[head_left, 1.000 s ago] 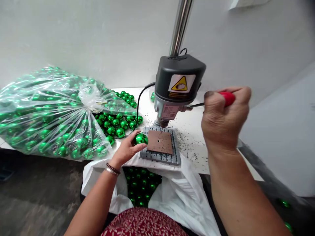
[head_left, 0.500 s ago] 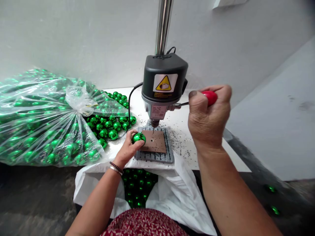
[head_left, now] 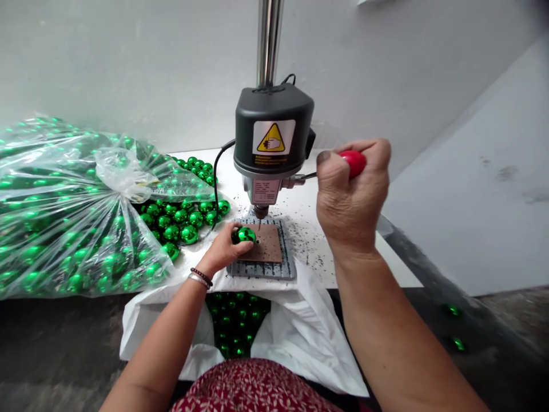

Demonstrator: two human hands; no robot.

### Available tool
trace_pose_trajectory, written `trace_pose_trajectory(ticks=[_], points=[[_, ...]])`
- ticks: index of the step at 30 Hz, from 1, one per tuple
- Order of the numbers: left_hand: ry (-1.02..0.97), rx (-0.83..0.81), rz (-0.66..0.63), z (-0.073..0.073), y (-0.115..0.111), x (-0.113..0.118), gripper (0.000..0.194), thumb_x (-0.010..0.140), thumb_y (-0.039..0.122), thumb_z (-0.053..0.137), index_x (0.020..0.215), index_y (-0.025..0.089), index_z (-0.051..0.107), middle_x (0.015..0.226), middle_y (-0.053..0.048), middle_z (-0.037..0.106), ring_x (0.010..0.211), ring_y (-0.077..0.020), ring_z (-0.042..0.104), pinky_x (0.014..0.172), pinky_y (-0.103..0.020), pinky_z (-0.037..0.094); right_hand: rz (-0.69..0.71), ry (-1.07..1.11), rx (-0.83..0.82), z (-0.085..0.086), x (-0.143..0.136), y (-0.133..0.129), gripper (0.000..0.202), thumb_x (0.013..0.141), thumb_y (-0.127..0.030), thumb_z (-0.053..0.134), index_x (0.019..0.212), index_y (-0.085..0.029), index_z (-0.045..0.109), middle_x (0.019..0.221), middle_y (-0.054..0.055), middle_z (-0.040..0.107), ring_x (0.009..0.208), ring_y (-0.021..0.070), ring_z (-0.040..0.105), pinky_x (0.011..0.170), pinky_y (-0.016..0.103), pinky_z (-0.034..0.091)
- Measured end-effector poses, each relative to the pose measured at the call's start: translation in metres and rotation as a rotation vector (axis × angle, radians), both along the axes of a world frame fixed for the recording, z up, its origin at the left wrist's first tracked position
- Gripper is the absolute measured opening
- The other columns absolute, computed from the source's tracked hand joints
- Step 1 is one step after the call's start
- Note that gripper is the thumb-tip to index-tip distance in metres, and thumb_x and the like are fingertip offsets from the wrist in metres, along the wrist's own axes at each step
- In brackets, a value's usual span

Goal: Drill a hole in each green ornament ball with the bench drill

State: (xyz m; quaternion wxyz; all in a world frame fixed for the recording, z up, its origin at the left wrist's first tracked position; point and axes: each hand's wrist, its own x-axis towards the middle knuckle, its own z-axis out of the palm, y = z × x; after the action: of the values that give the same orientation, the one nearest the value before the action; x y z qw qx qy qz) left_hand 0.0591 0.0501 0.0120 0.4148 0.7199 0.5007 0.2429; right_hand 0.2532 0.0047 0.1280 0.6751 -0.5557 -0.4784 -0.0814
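A shiny green ball (head_left: 246,234) is pinched between the thumb and fingers of my left hand (head_left: 227,247). It is over the left part of a brown board (head_left: 270,250) on the grey drill press base (head_left: 288,269), left of the thin drill bit (head_left: 259,224). The bit hangs from the dark drill head (head_left: 274,109), above the board and apart from the ball. At the right, my right hand (head_left: 354,194) is wrapped round the red knob (head_left: 354,164) of the drill's lever.
A clear plastic bag (head_left: 86,229) of green balls fills the left, with loose green balls (head_left: 180,216) beside it. Dark shavings lie on the white table (head_left: 364,269). Below, a white sack (head_left: 300,343) holds more balls; two lie on the floor at right.
My left hand has moved the green ball rightward over the board, closer to the bit. My right hand still holds the red knob. The whole view has shifted slightly.
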Motion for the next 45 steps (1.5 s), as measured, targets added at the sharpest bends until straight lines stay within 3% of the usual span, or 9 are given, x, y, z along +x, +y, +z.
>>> trace_pose_trajectory(ticks=[5, 12, 18, 21, 25, 29, 32, 38, 45], points=[[0.072, 0.017, -0.102, 0.011, 0.007, 0.005, 0.045, 0.078, 0.034, 0.071, 0.119, 0.016, 0.066, 0.108, -0.007, 0.074, 0.098, -0.0228, 0.067, 0.09, -0.034, 0.053, -0.016, -0.034, 0.02, 0.001, 0.0, 0.0, 0.026, 0.094, -0.046, 0.05, 0.091, -0.021, 0.045, 0.085, -0.001, 0.05, 0.074, 0.0054, 0.049, 0.068, 0.023, 0.049], [0.139, 0.016, -0.177, 0.013, 0.016, 0.014, 0.047, 0.076, 0.038, 0.071, 0.119, 0.018, 0.072, 0.098, -0.004, 0.076, 0.093, -0.0236, 0.068, 0.085, -0.032, 0.054, -0.016, -0.051, 0.041, 0.002, 0.0, -0.002, 0.023, 0.092, -0.043, 0.053, 0.09, -0.021, 0.045, 0.084, -0.001, 0.048, 0.072, 0.0055, 0.046, 0.065, 0.022, 0.048], [0.217, 0.041, -0.184, 0.015, 0.023, 0.023, 0.049, 0.07, 0.04, 0.079, 0.115, 0.021, 0.075, 0.096, -0.002, 0.076, 0.094, -0.0242, 0.068, 0.088, -0.032, 0.053, 0.014, -0.041, -0.002, 0.001, 0.002, -0.002, 0.022, 0.094, -0.043, 0.05, 0.093, -0.021, 0.044, 0.09, 0.0, 0.049, 0.079, 0.0066, 0.051, 0.072, 0.023, 0.052], [0.174, 0.018, -0.16, 0.01, 0.027, 0.024, 0.056, 0.069, 0.039, 0.08, 0.122, 0.022, 0.073, 0.099, -0.002, 0.076, 0.096, -0.0236, 0.068, 0.09, -0.031, 0.052, 0.0, -0.025, 0.019, 0.002, 0.0, -0.001, 0.02, 0.092, -0.039, 0.053, 0.09, -0.021, 0.045, 0.086, -0.001, 0.049, 0.075, 0.0059, 0.049, 0.071, 0.023, 0.052], [0.104, -0.02, -0.159, 0.005, 0.034, 0.022, 0.05, 0.071, 0.039, 0.077, 0.118, 0.022, 0.074, 0.093, 0.0, 0.075, 0.091, -0.0215, 0.067, 0.086, -0.03, 0.052, -0.012, -0.022, 0.058, 0.003, -0.002, -0.001, 0.017, 0.091, -0.034, 0.054, 0.088, -0.02, 0.045, 0.083, -0.001, 0.049, 0.074, 0.006, 0.048, 0.071, 0.023, 0.052], [-0.04, -0.176, -0.189, 0.003, 0.039, 0.019, 0.044, 0.073, 0.041, 0.074, 0.111, 0.019, 0.075, 0.093, -0.001, 0.075, 0.089, -0.0195, 0.066, 0.087, -0.031, 0.053, -0.037, -0.071, 0.024, 0.002, 0.001, -0.001, 0.021, 0.094, -0.04, 0.052, 0.091, -0.02, 0.045, 0.089, 0.0, 0.051, 0.082, 0.0069, 0.053, 0.078, 0.025, 0.055], [-0.092, -0.262, -0.141, 0.0, 0.04, 0.016, 0.053, 0.072, 0.04, 0.076, 0.119, 0.016, 0.071, 0.1, -0.005, 0.076, 0.091, -0.02, 0.068, 0.09, -0.034, 0.054, -0.033, -0.093, -0.011, 0.0, 0.003, -0.001, 0.026, 0.096, -0.046, 0.049, 0.093, -0.021, 0.045, 0.093, 0.001, 0.051, 0.089, 0.0082, 0.056, 0.079, 0.026, 0.055], [0.046, -0.109, -0.088, -0.005, 0.043, 0.013, 0.07, 0.063, 0.036, 0.085, 0.126, 0.014, 0.065, 0.115, -0.011, 0.073, 0.103, -0.0241, 0.067, 0.101, -0.04, 0.05, -0.037, -0.084, -0.026, 0.001, 0.002, -0.002, 0.027, 0.096, -0.048, 0.048, 0.093, -0.021, 0.045, 0.094, 0.001, 0.051, 0.09, 0.0082, 0.056, 0.076, 0.024, 0.054], [0.22, 0.03, -0.16, 0.01, 0.032, 0.018, 0.066, 0.066, 0.03, 0.083, 0.129, 0.02, 0.066, 0.111, -0.005, 0.075, 0.102, -0.0246, 0.069, 0.099, -0.037, 0.053, -0.041, -0.063, -0.016, 0.004, -0.001, -0.003, 0.024, 0.095, -0.044, 0.05, 0.091, -0.021, 0.044, 0.09, 0.0, 0.05, 0.084, 0.0068, 0.053, 0.074, 0.024, 0.052]])
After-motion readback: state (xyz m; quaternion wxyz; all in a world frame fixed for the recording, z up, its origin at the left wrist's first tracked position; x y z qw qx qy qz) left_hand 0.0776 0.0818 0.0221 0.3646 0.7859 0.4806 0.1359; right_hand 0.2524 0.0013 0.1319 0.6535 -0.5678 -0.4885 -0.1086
